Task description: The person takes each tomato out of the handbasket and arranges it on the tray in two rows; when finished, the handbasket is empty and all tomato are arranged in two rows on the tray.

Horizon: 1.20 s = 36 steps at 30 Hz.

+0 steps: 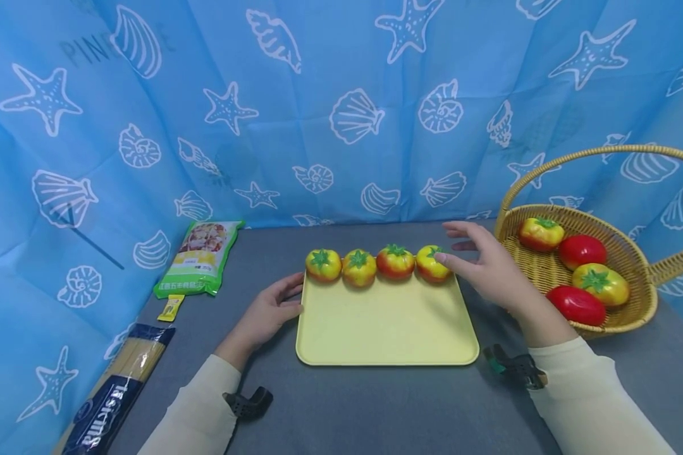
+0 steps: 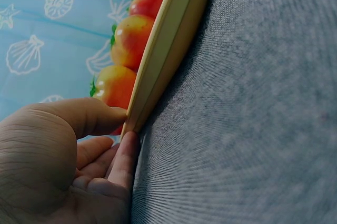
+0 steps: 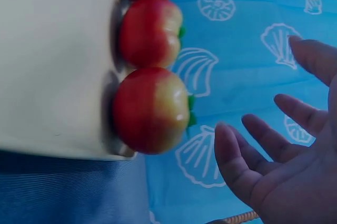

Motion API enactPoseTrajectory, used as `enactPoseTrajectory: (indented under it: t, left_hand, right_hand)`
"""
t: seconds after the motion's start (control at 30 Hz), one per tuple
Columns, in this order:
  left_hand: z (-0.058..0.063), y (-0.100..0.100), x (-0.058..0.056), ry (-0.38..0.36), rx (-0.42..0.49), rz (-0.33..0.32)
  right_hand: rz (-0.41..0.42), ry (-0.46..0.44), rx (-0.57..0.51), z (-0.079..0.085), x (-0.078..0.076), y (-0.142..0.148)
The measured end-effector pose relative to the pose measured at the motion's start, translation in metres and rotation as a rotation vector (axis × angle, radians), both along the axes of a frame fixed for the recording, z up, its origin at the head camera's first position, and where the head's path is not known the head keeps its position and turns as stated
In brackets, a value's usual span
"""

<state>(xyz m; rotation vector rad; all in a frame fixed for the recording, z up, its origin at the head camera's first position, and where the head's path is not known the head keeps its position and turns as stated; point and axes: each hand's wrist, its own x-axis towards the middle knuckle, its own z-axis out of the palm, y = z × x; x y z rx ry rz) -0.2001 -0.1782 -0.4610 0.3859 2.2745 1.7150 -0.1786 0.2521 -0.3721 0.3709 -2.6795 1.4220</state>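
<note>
A pale yellow tray (image 1: 384, 328) lies on the grey table with several yellow-red, tomato-like fruits with green leafy tops in a row along its far edge. My left hand (image 1: 270, 314) holds the tray's left side; in the left wrist view its thumb and a finger meet at the rim. My right hand (image 1: 489, 265) is raised by the tray's far right corner, fingers spread and holding nothing. Nearest to it is the rightmost fruit (image 1: 432, 264). The right wrist view shows a gap between that fruit (image 3: 150, 111) and the right hand (image 3: 295, 155).
A wicker basket (image 1: 640, 268) with a tall handle stands at the right, containing red and yellow-red fruits. On the left lie a green food bag (image 1: 199, 259), a small yellow packet (image 1: 171, 308) and a spaghetti pack (image 1: 116, 392). A blue curtain (image 1: 330, 114) hangs behind the table.
</note>
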Motion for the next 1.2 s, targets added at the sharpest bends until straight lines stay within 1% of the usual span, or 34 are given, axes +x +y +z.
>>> enactPoseTrajectory:
  t: [0.1,0.23,0.37,0.5,0.63,0.73,0.93,1.1,1.2]
  left_hand:
    - [0.001,0.000,-0.001,-0.004,-0.006,0.005]
    - [0.001,0.000,-0.001,-0.006,-0.020,0.011]
    - [0.001,0.001,-0.002,-0.001,-0.021,0.014]
    - [0.001,0.001,-0.002,0.001,-0.018,0.015]
    - [0.002,0.001,-0.001,0.001,-0.022,0.016]
    - [0.002,0.001,0.000,-0.001,-0.027,0.021]
    - [0.002,0.001,-0.001,0.000,-0.037,0.025]
    - [0.002,0.001,-0.001,-0.003,-0.033,0.024]
    - [0.002,0.001,-0.001,-0.002,-0.025,0.018]
  right_hand:
    - [0.016,-0.001,-0.040,0.007,0.004,0.001]
    - [0.048,0.023,-0.127,0.015,0.011,0.002]
    - [0.122,0.047,-0.246,0.024,0.017,0.007]
    - [0.199,0.059,-0.341,0.032,0.021,0.014]
    - [0.246,0.059,-0.444,0.036,0.023,0.020]
    - [0.266,0.076,-0.501,0.039,0.026,0.024]
    - [0.290,0.117,-0.551,0.046,0.031,0.033]
    - [0.296,0.113,-0.596,0.048,0.033,0.044]
    - [0.318,0.118,-0.629,0.049,0.034,0.050]
